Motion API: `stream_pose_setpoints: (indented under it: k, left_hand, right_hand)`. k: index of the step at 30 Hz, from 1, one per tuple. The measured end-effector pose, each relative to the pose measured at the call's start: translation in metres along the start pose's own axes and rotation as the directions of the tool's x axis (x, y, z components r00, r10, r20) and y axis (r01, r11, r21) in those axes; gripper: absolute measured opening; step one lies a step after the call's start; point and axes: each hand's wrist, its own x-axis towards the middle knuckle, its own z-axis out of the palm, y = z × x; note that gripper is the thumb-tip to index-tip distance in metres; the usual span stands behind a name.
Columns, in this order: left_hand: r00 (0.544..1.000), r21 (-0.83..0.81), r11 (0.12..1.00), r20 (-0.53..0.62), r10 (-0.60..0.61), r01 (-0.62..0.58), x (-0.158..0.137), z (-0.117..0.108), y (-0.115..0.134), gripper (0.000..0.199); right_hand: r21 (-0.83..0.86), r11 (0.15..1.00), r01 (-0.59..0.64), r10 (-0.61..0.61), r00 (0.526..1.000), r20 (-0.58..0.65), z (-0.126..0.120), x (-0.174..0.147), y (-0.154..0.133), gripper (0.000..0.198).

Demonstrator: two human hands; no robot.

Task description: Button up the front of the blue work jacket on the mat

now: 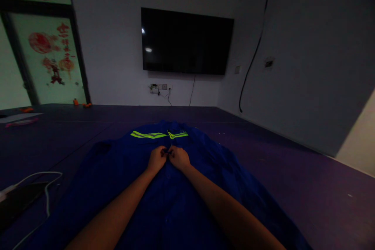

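A blue work jacket (202, 156) with yellow-green reflective strips across its chest lies spread on the purple floor, collar at the far end. My left hand (157, 159) and my right hand (179, 158) meet over its front opening, just below the strips. Both pinch the jacket's front edge between curled fingers. Whether a button is between the fingertips is too dark and small to make out. Below the hands, faint buttons run down the front placket.
A white cable (47, 191) and a dark flat object (23, 201) lie at the left. A wall-mounted television (187, 43) hangs ahead, with sockets (164, 86) and wires under it. A black cable (252, 62) dangles on the right wall. A decorated glass door (52, 54) stands far left.
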Motion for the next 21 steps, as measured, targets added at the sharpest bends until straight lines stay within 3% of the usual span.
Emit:
stream_pose_setpoints:
  k: [21]
  left_hand:
    - [1.0, -0.022, 1.0, 0.016, 0.008, -0.007, -0.0008, -0.0009, 0.0004, 0.026]
  right_hand:
    - [0.002, 1.0, -0.021, 0.021, 1.0, 0.004, -0.0018, -0.0013, -0.0015, 0.025]
